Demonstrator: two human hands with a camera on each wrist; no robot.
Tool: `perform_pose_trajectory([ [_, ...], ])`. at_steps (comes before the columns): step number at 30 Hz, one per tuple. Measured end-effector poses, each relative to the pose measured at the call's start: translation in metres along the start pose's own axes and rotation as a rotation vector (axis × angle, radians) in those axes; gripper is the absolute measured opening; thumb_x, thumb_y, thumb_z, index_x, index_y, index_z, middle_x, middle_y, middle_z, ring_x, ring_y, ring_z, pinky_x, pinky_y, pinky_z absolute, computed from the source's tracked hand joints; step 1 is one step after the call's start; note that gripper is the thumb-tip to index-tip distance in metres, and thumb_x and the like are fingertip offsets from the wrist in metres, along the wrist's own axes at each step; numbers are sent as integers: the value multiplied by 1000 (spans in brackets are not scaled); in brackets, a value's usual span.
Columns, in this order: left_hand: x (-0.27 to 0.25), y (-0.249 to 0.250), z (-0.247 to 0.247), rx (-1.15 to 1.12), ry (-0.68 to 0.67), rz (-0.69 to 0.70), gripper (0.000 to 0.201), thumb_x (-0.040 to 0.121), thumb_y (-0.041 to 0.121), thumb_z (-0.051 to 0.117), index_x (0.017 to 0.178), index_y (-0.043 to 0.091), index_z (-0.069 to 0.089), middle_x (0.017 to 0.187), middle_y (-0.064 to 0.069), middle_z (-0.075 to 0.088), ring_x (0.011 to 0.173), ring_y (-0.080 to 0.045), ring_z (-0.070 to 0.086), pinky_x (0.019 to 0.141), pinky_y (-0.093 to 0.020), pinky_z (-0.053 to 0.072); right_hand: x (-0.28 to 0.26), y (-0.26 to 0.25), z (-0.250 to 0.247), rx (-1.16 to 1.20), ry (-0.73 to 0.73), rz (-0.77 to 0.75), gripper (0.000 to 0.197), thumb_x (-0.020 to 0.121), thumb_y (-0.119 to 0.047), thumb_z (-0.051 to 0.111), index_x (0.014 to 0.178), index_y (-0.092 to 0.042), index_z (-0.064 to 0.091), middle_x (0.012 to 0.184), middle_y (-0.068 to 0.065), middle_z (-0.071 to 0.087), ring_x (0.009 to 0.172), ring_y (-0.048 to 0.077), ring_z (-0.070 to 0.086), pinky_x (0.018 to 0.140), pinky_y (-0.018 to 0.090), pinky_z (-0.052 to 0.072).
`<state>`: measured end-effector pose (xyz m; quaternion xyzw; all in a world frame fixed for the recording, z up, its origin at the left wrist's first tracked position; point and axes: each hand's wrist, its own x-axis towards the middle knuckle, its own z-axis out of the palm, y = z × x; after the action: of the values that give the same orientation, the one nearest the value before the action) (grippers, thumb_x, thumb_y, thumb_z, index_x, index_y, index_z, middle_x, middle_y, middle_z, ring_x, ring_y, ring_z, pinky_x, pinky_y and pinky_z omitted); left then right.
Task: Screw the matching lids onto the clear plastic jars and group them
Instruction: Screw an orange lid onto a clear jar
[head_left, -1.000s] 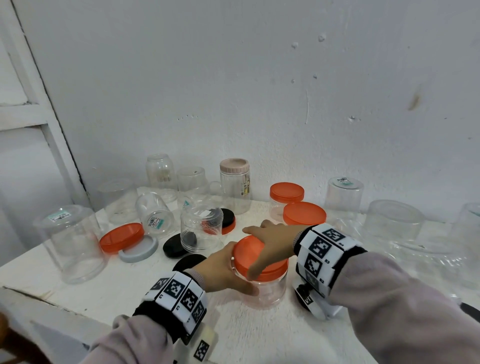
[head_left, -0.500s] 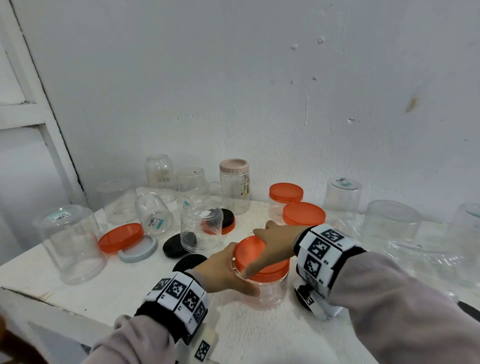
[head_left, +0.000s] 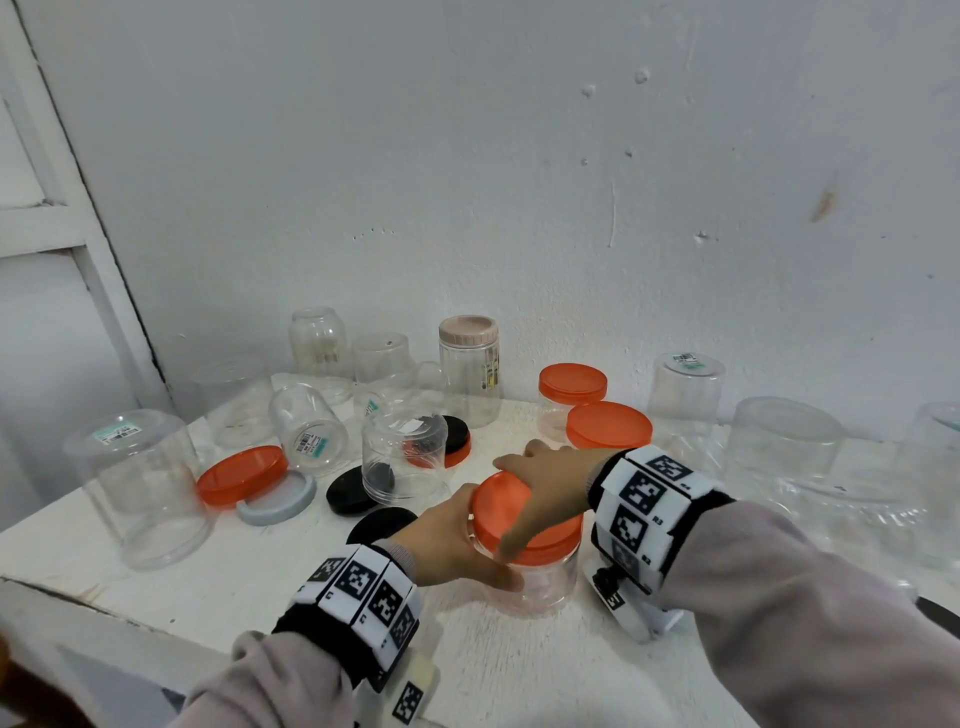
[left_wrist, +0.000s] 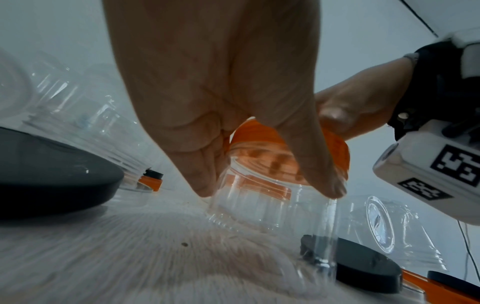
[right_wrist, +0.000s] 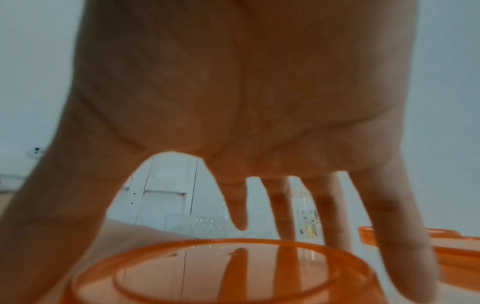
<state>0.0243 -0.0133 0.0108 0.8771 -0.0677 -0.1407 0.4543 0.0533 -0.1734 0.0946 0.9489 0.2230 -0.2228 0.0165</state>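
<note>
A small clear jar (head_left: 540, 582) stands on the white table near its front edge, with an orange lid (head_left: 506, 506) on top. My left hand (head_left: 457, 545) grips the jar's body from the left, thumb across its front; in the left wrist view the left hand (left_wrist: 259, 185) wraps the jar (left_wrist: 262, 207) below the orange lid (left_wrist: 335, 152). My right hand (head_left: 545, 483) lies over the lid from above, fingers spread and curled down round its rim. In the right wrist view the right hand (right_wrist: 259, 205) arches over the orange lid (right_wrist: 221, 273).
Several clear jars stand behind and to both sides, some upside down. Two lidded orange jars (head_left: 571, 384) stand at the back, a pink-lidded jar (head_left: 470, 364) beside them. Loose lids lie left: orange (head_left: 241, 475), grey (head_left: 278, 501), black (head_left: 353, 491). The table's front edge (head_left: 130, 618) is close.
The right hand has turned slightly on the orange lid, its fingers shifting round the rim. The left hand and the jar stay in place.
</note>
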Motion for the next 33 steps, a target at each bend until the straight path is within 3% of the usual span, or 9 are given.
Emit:
perform_pose_trajectory([
  [4, 1, -1, 1, -8, 2, 5, 113, 40, 43, 90, 137, 27, 33, 126, 8, 57, 116, -12, 56, 102, -37, 46, -1, 0, -4, 22, -17, -60, 96, 70, -55, 74, 147, -46, 17, 147, -5, 24, 133, 27, 33, 99, 44, 40],
  [11, -1, 0, 1, -3, 17, 11, 106, 41, 40, 89, 132, 27, 37, 120, 10, 60, 111, -10, 59, 99, -36, 49, 4, 4, 2, 8, 114, 67, 101, 67, -87, 46, 143, -22, 36, 142, 5, 37, 122, 27, 47, 93, 41, 45],
  [13, -1, 1, 0, 8, 12, 9, 107, 42, 41, 89, 134, 28, 36, 122, 10, 59, 113, -11, 58, 100, -36, 48, 3, 7, 2, 52, 135, 65, 105, 66, -87, 48, 146, -22, 33, 147, 5, 34, 129, 28, 42, 99, 43, 42],
  [16, -1, 2, 0, 22, 10, 1, 108, 45, 39, 90, 136, 26, 33, 122, 9, 59, 112, -11, 58, 100, -36, 48, 1, 9, 1, 112, 69, -32, 101, 68, -70, 66, 150, -35, 18, 151, -2, 24, 139, 27, 25, 107, 48, 33],
  [19, -1, 3, 0, 35, 17, -3, 108, 47, 37, 91, 137, 25, 33, 124, 7, 58, 113, -12, 58, 100, -36, 48, 1, 9, 2, 130, 20, -81, 95, 69, -61, 72, 147, -45, 20, 147, -7, 26, 136, 24, 27, 106, 46, 34],
  [23, -1, 5, 0, 62, 22, 1, 102, 53, 32, 92, 137, 24, 34, 123, 7, 58, 112, -12, 58, 99, -36, 48, 4, 7, 7, 57, 67, -28, 96, 67, -77, 60, 147, -38, 25, 144, -2, 30, 133, 29, 31, 103, 50, 37],
  [28, -1, 6, -1, 87, 23, 1, 98, 56, 32, 91, 136, 24, 35, 119, 9, 60, 109, -9, 58, 96, -32, 49, 3, 5, 12, 13, 116, 77, 108, 62, -90, 47, 144, -22, 34, 142, 7, 35, 124, 31, 44, 95, 45, 43],
  [30, -1, 5, -1, 78, 19, -1, 99, 56, 32, 91, 137, 24, 35, 121, 8, 60, 110, -10, 58, 98, -34, 49, 2, 7, 11, 25, 96, 75, 109, 62, -88, 51, 147, -23, 28, 147, 6, 30, 131, 32, 36, 100, 49, 39],
  [33, -1, 5, 0, 52, 7, -6, 104, 55, 30, 92, 140, 24, 31, 127, 7, 56, 116, -12, 56, 102, -36, 46, -1, 8, 6, 67, 26, -30, 105, 68, -67, 68, 150, -36, 12, 152, -2, 20, 138, 28, 24, 105, 50, 34],
])
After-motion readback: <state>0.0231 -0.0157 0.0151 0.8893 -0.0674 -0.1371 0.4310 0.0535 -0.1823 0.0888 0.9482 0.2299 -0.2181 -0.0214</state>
